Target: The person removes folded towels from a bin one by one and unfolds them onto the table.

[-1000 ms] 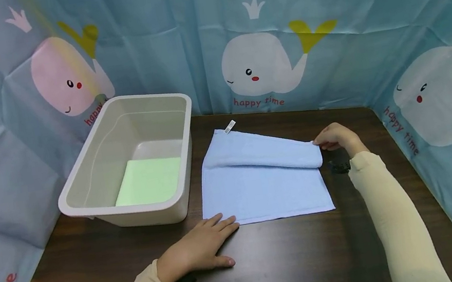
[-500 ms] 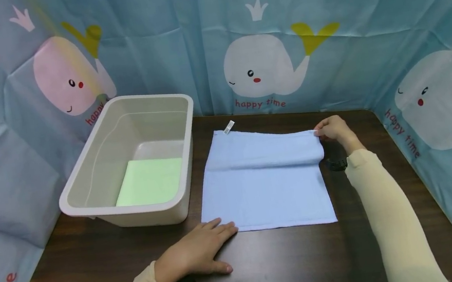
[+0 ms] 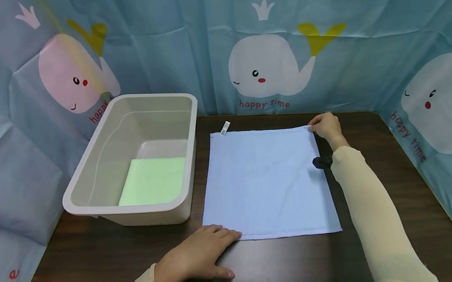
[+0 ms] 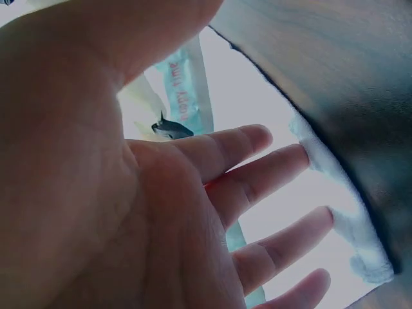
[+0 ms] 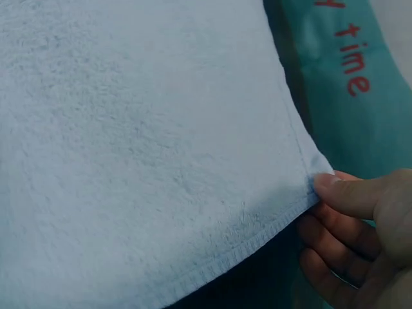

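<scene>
A light blue towel [image 3: 268, 183] lies spread nearly flat on the dark wooden table, with a small white tag at its far left corner. My right hand [image 3: 327, 129] pinches its far right corner; in the right wrist view the thumb [image 5: 344, 193] presses on the hemmed corner while the other fingers curl beneath. My left hand [image 3: 197, 256] rests with straight fingers at the towel's near left corner. In the left wrist view its fingers [image 4: 257, 187] are spread, fingertips close to the towel's edge.
A grey plastic bin [image 3: 140, 213] stands left of the towel, with a folded green cloth [image 3: 152, 180] inside on its floor. Blue curtains [image 3: 177, 55] with whale prints surround the table [image 3: 274, 276] at the back and sides.
The towel's rolled-over far part has been unfolded and now lies flat, as my right hand moved its corner away toward the back. The towel's near edge has shifted slightly closer; my left hand barely moved.
</scene>
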Demonstrator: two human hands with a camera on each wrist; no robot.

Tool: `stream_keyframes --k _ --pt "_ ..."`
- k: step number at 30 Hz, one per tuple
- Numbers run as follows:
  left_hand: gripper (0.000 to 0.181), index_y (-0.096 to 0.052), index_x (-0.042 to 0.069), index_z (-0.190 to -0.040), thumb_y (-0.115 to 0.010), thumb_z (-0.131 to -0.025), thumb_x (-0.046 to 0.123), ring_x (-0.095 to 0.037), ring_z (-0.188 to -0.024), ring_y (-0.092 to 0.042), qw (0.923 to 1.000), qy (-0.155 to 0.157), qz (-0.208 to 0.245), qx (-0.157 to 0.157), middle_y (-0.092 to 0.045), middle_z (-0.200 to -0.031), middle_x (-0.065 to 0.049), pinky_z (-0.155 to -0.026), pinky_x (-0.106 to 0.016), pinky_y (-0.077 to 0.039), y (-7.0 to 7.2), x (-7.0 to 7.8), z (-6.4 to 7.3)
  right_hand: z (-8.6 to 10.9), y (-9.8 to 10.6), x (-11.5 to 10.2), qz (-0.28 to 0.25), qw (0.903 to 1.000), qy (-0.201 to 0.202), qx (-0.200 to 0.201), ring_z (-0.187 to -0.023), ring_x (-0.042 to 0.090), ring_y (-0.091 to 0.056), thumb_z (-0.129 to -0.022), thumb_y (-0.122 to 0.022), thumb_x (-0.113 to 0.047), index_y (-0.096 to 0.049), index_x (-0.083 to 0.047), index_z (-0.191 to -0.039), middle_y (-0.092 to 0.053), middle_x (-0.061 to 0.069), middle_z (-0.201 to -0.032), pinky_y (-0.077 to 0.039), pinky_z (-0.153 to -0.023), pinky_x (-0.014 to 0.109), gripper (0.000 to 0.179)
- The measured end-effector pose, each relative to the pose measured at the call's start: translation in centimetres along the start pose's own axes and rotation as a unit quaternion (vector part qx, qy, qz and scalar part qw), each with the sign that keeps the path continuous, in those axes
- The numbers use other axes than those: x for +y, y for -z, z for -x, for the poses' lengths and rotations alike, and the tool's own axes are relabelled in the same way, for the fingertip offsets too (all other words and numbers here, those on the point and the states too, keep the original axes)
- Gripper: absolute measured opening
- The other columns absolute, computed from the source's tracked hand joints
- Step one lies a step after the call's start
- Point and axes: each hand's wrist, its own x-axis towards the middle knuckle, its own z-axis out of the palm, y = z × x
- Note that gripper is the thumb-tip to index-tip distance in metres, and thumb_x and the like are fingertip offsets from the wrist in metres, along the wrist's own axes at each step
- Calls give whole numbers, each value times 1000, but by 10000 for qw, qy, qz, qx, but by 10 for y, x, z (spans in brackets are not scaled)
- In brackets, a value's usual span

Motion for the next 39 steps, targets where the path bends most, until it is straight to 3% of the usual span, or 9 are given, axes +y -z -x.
stream_keyframes --k 8,19,28,34,39 --pt "78 -43 13 -150 -72 -86 47 -41 -146 -35 9996 232 156 89 -43 -157 -5 -115 -59 -34 2 -2 0 -5 -10 -1 174 9998 -93 44 -100 33 -55 -94 -67 -18 -71 2 -102 -64 22 -109 -50 -89 49 22" --pt "76 -42 12 -150 -70 -89 47 -43 -147 -33 9980 537 334 -28 -40 -159 -6 -114 -62 -33 2 -5 1 -7 -13 -2 258 9994 -239 24 -109 35 -52 -94 -66 -16 -73 4 -102 -66 23 -112 -46 -95 53 22" --pt "69 -54 9 -140 -75 -84 44 -34 -133 -54 9935 1119 188 51 -55 -145 -14 -104 -56 -46 8 5 14 -8 -11 -6 359 9986 -395 -51 -111 36 -51 -93 -68 -17 -74 3 -102 -65 24 -116 -45 -99 55 23" --pt "69 -58 7 -135 -76 -82 46 -32 -127 -59 9948 1013 -49 120 -61 -137 -17 -102 -51 -48 9 8 19 -5 -12 -6 -30 9976 -686 -75 -117 38 -51 -93 -69 -18 -72 5 -106 -63 24 -120 -43 -104 56 27" --pt "69 -59 5 -134 -78 -81 45 -32 -125 -61 9953 945 -83 192 -63 -135 -18 -103 -49 -49 9 7 18 -2 -16 -6 -89 9973 -684 233 -107 35 -54 -91 -68 -16 -67 3 -101 -63 21 -109 -48 -94 50 21"
